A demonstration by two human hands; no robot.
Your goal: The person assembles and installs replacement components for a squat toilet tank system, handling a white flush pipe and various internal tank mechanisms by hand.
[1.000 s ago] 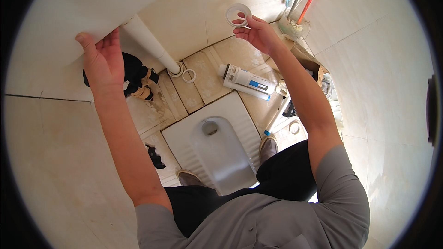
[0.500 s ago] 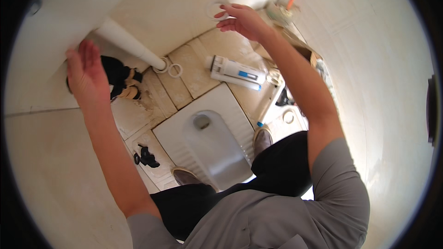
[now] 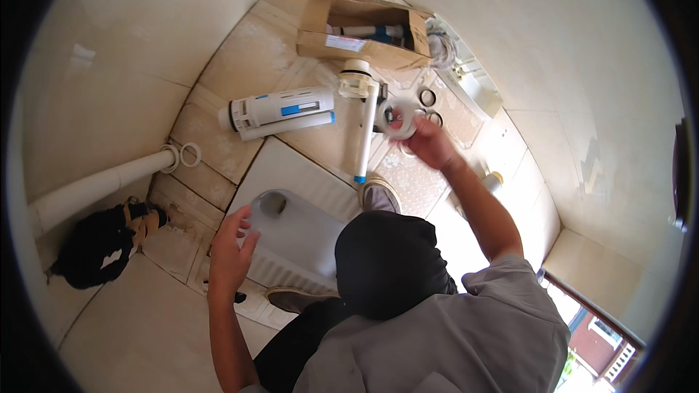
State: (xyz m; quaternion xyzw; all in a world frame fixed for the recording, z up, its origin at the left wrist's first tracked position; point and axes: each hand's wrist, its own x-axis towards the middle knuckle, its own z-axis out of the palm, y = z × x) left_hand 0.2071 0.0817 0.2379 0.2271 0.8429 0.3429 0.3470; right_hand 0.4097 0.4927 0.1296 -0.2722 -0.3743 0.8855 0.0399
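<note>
My right hand (image 3: 431, 143) is raised over the floor parts, fingers closed on the edge of a white ring (image 3: 410, 109), blurred by motion. Below and left of that ring lies a white tank valve with a thin upright tube (image 3: 366, 131) ending in blue. My left hand (image 3: 231, 251) holds nothing; its thumb and fingers are apart above the left edge of the white squat toilet (image 3: 306, 222). Farther off, a white cylindrical flush valve (image 3: 309, 102) with a blue part lies on the tiles. Two black rubber rings (image 3: 427, 96) rest beyond my right hand.
An open cardboard box (image 3: 313, 38) with parts inside stands at the back. At left, a white pipe (image 3: 109, 188) runs from the wall, a white ring (image 3: 191, 154) by its end. A black bundle (image 3: 95, 247) lies below it. My knee (image 3: 389, 262) covers part of the toilet.
The view has swung right, bringing the box and doorway in. My right hand has come away from the wall with the white ring; my left hand has come down near the toilet.
</note>
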